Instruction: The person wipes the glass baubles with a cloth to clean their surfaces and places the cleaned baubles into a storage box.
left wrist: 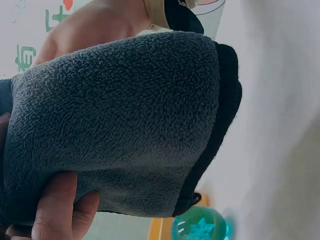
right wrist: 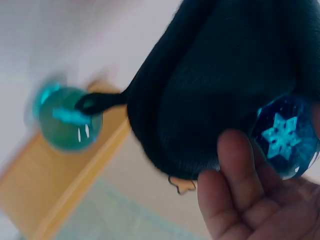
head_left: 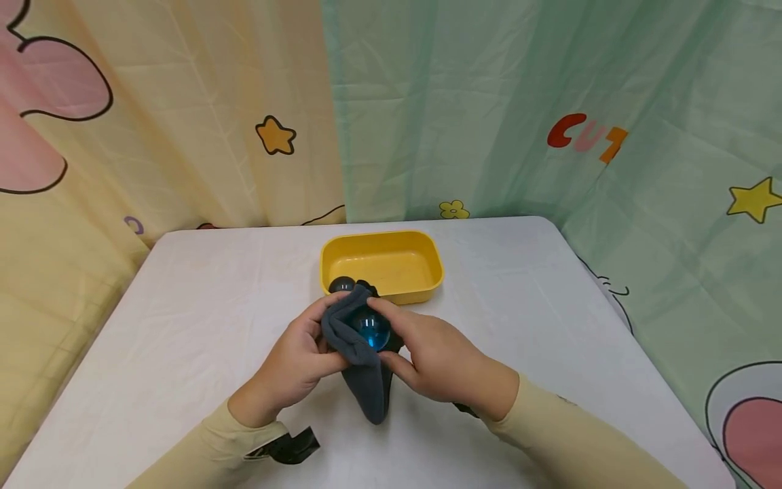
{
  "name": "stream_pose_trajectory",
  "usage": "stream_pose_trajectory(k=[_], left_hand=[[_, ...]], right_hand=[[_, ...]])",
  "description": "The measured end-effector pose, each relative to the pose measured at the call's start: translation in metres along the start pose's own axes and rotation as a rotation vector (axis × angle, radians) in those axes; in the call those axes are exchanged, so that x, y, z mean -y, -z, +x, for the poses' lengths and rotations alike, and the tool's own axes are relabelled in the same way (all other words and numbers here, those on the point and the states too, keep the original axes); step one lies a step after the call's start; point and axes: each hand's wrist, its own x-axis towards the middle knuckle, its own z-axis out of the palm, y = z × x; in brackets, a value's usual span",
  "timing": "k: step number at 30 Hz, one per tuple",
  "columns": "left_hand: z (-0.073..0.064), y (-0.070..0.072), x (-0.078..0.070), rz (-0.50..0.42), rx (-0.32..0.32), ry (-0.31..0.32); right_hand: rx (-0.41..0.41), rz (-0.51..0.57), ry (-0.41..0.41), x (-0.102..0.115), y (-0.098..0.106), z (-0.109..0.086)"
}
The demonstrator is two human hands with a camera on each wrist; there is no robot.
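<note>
A dark grey towel (head_left: 364,380) with a black edge is bunched round a clear blue ball (head_left: 374,331) in front of the tray. My left hand (head_left: 299,356) grips the towel from the left, thumb in front. On the right side my right hand (head_left: 440,353) holds the ball, its index finger above and its thumb below. A white snowflake shape shows inside this ball (right wrist: 281,135) in the right wrist view. In the left wrist view, the towel (left wrist: 115,110) covers the ball and much of both hands. A small loop (right wrist: 97,102) sticks out from the towel's corner.
A yellow tray (head_left: 421,297) stands just beyond the hands on the white table (head_left: 208,305). By its front left corner lies a second ball (head_left: 341,284), teal and see-through in the wrist views. Patterned curtains (head_left: 427,122) hang behind the table.
</note>
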Motion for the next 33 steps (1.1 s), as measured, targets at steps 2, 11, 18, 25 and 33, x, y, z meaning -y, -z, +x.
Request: stream_pose_trajectory(k=[2, 11, 18, 25, 33], left_hand=[[0.000, 0.001, 0.000, -0.010, 0.004, 0.002], [0.000, -0.001, 0.002, 0.034, 0.040, 0.052], [0.000, -0.003, 0.005, 0.145, -0.003, 0.119], [0.003, -0.001, 0.008, 0.101, -0.031, 0.111], [0.003, -0.001, 0.009, 0.062, -0.002, 0.112]], right_hand=[[-0.024, -0.097, 0.066, -0.002, 0.001, 0.000], [0.005, -0.062, 0.001, -0.007, -0.004, -0.001], [0.167, 0.487, -0.247, -0.017, -0.017, 0.003], [0.114, 0.267, -0.149, -0.017, -0.018, 0.003], [0.030, -0.040, -0.017, -0.021, -0.019, 0.003]])
